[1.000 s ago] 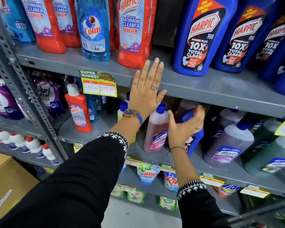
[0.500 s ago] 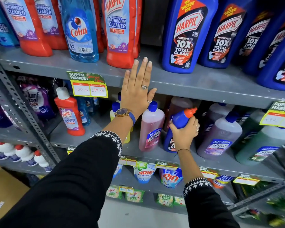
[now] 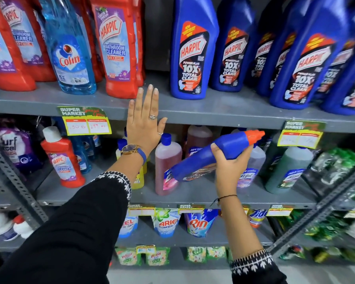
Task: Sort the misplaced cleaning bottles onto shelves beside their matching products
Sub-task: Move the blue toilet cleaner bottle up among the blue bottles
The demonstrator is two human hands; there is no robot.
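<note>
Now that the small blue Harpic bottle (image 3: 217,154) has come off the middle shelf (image 3: 193,196) and tilts nearly flat, clasped in the right hand (image 3: 229,167), it seems bound for the big blue Harpic bottles (image 3: 195,48) above, while the left hand (image 3: 144,124) stays spread flat against the upper shelf edge (image 3: 223,117), its label blurred.

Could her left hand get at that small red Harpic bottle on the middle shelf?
Probably yes. The left hand is flat, open and empty against the upper shelf edge, and the small red Harpic bottle stands at the shelf front below-left with nothing before it.
</note>
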